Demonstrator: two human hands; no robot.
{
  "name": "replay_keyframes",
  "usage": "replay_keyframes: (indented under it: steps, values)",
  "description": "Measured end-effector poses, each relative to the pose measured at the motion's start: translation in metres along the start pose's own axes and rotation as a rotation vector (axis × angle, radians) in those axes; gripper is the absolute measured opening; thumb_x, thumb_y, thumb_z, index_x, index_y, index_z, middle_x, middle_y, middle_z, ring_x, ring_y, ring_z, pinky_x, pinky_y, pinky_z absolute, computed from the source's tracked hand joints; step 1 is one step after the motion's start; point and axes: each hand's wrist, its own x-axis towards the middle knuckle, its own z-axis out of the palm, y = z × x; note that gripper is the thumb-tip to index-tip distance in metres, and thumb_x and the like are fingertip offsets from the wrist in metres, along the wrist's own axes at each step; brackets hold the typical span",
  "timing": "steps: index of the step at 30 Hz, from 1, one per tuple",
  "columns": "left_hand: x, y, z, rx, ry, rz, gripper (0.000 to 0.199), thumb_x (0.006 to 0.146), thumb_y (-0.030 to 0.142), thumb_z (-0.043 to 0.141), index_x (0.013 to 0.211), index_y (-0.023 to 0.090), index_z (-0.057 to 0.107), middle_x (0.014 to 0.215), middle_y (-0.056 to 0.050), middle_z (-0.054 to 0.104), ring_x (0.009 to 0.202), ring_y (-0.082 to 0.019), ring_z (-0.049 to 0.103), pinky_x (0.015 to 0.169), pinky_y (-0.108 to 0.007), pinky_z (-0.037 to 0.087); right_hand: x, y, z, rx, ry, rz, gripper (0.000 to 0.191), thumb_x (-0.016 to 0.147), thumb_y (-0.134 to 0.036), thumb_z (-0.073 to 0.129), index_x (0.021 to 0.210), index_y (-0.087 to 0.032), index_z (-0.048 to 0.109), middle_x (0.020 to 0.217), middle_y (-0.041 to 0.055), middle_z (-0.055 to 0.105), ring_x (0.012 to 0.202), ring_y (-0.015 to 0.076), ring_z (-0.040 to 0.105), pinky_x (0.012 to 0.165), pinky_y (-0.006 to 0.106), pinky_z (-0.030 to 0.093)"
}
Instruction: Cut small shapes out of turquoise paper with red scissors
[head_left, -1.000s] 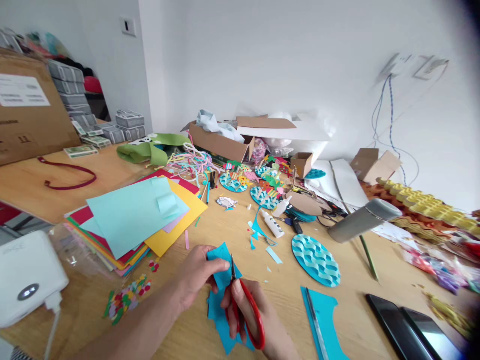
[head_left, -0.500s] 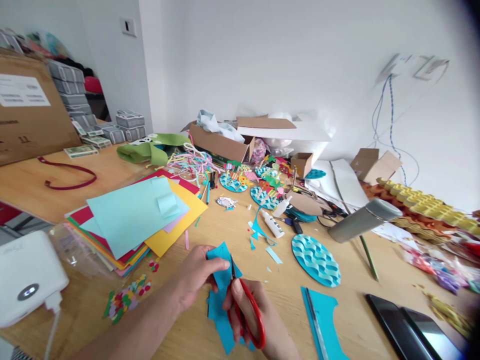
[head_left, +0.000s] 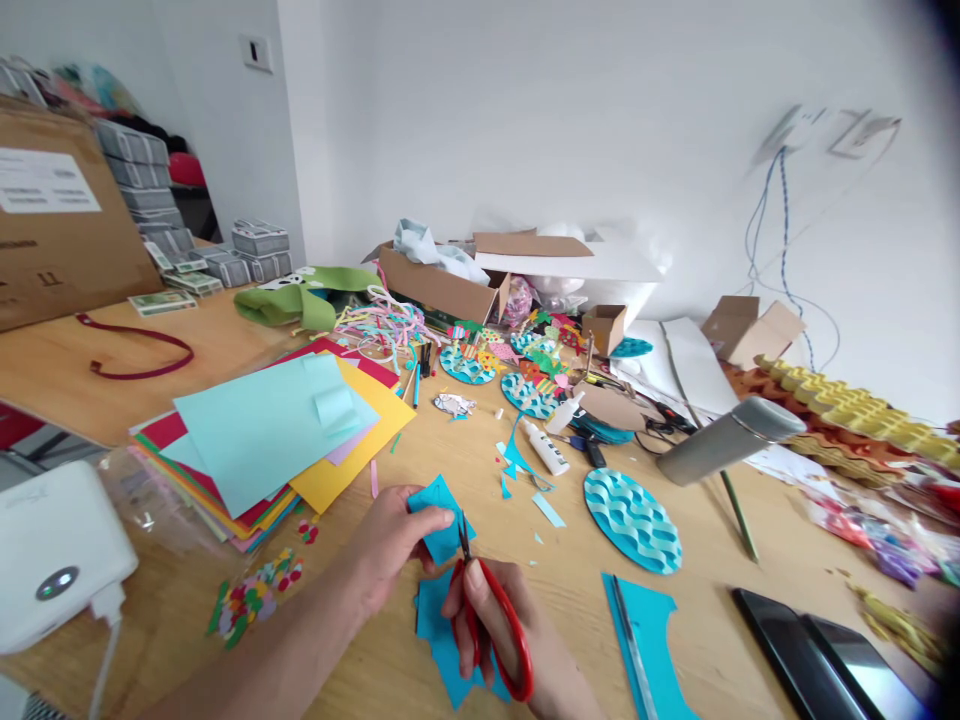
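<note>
Blue paper: shifted slightly up and left since the last frame; flat, sharp-cornered, at lower centre of the frame.
Left hand: mine, pinching that paper, thumb on top.
Right hand: gripping my red-handled scissors by their smooth loops, narrow blades at the paper's right edge.
Jagged blue pieces: beneath my scissors hand.
Oval: right of centre, wavy pale strips over blue.
Sheets: rectangular, fanned in a pile, left of centre.

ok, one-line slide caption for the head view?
Left hand holding a bright-blue paper piece, right hand holding red-handled metal scissors at its edge, over a light-brown wooden table.
</note>
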Motion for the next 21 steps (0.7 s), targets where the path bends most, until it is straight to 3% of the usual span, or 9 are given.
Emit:
replay_keyframes:
  steps: [14,21]
  values:
    - [-0.0036,-0.0001,0.0006,0.063,-0.118,-0.016,0.024,0.061,0.034,0.066,0.054,0.017,0.050,0.046,0.003,0.052,0.043,-0.010,0.046,0.042,-0.021,0.035,0.0026,0.0015,-0.0010,-0.067,0.033,0.033,0.072,0.074,-0.083,0.037,0.075,-0.014,0.056,0.045,-0.0018,0.051,0.035,0.0065,0.039,0.038,0.018,0.032]
    - [-0.0046,0.0031,0.0015,0.076,-0.100,-0.029,0.022,0.060,0.033,0.066,0.054,0.016,0.053,0.047,0.003,0.052,0.043,-0.010,0.045,0.042,-0.021,0.035,0.0012,-0.0002,-0.0020,0.021,-0.003,0.007,0.066,0.078,-0.079,0.039,0.072,-0.015,0.055,0.041,-0.0026,0.050,0.032,0.0060,0.037,0.035,0.017,0.029]
